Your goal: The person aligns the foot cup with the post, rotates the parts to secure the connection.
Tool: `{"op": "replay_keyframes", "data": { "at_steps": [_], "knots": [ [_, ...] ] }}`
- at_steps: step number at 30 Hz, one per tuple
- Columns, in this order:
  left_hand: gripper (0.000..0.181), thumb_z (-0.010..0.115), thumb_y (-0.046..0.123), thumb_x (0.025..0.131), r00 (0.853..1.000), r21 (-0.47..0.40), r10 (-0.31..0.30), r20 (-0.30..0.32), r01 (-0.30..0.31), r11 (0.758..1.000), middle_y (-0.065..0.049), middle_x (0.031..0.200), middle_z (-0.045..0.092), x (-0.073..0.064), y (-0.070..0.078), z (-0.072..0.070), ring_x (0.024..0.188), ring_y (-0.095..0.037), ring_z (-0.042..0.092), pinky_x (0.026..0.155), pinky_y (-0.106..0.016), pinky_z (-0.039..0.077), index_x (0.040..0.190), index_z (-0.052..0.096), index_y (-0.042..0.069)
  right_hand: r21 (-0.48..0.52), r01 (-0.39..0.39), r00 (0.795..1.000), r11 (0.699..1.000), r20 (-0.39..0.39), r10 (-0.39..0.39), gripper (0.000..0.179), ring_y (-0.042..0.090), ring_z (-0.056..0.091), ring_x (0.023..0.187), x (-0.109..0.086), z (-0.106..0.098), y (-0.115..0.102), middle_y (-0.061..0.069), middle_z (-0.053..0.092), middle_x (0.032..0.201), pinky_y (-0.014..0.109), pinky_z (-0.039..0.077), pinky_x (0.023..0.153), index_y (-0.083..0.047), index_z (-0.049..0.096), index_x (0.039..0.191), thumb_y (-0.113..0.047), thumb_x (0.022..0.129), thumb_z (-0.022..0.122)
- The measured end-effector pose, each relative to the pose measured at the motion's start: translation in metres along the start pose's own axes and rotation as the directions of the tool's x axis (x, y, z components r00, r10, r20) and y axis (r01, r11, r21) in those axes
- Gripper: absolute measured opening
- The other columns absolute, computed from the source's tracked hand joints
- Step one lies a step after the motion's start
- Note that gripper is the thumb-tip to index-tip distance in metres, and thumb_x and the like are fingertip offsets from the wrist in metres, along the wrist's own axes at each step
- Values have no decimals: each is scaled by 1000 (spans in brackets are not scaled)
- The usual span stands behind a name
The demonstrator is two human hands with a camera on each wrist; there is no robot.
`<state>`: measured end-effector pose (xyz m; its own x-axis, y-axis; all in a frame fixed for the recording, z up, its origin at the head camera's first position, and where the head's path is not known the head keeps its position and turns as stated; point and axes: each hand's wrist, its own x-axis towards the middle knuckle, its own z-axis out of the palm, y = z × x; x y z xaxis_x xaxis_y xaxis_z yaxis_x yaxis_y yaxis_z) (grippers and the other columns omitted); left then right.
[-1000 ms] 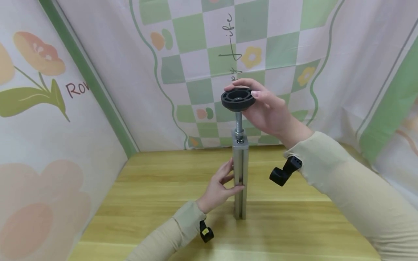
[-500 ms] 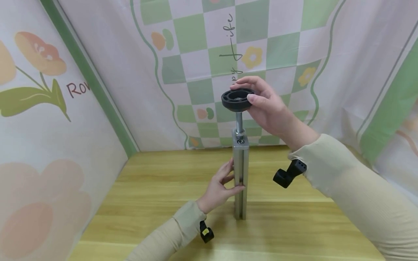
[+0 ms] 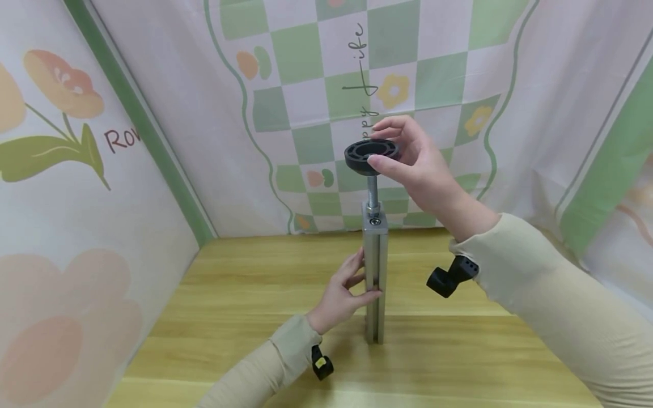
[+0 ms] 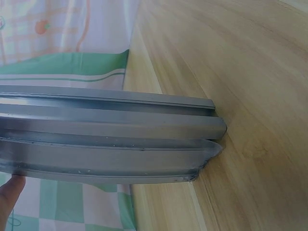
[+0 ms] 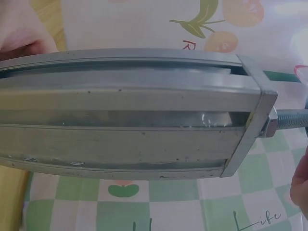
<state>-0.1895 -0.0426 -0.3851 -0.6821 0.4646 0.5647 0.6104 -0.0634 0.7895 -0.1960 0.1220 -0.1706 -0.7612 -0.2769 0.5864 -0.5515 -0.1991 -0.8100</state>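
We steady the upright aluminium profile (image 3: 375, 277) on the wooden table (image 3: 245, 294) with our left hand (image 3: 343, 294) pinching its middle, while our right hand (image 3: 415, 164) grips the black levelling foot (image 3: 369, 156) above, seemingly mid-twist on its threaded stud (image 3: 373, 194), so regripping likely comes next.

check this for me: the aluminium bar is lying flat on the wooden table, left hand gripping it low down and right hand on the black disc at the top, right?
Not quite: the aluminium bar stands upright on the wooden table, as the head view shows. The left hand does grip it low down, and the right hand holds the black disc on top.
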Motion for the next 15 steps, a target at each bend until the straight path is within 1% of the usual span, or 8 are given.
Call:
{"op": "replay_keyframes", "data": {
  "at_steps": [3,6,12,15],
  "knots": [
    [87,67,-8,82,1000,6,-5,-2,5,1000,-20,146,34,0,0,0,126,-34,45,103,-37,44,151,21,18,-68,-7,999,998,-43,4,36,14,57,88,-1,2,-2,7,51,110,17,51,76,-14,50,112,5,83,58],
    [87,68,-8,82,1000,8,-14,-4,14,1000,-19,146,34,0,0,0,126,-34,45,104,-36,44,151,21,17,-154,-13,996,988,-89,-1,37,15,57,86,-2,6,-3,6,52,108,17,50,73,-13,50,113,3,82,62],
    [86,68,-8,81,999,-3,-36,-3,36,999,-17,147,35,0,-1,0,127,-32,44,104,-35,43,150,21,11,-259,-19,984,966,-175,-27,38,17,57,86,-4,14,-4,4,53,105,19,47,74,-13,49,112,-1,81,68],
    [85,68,-7,81,999,5,-35,-3,35,999,-17,146,35,0,-2,0,126,-31,45,104,-34,43,150,21,11,-321,-12,974,947,-217,-62,40,16,55,89,-5,16,-2,1,54,103,20,44,74,-13,50,111,-5,79,72]
  ]
}}
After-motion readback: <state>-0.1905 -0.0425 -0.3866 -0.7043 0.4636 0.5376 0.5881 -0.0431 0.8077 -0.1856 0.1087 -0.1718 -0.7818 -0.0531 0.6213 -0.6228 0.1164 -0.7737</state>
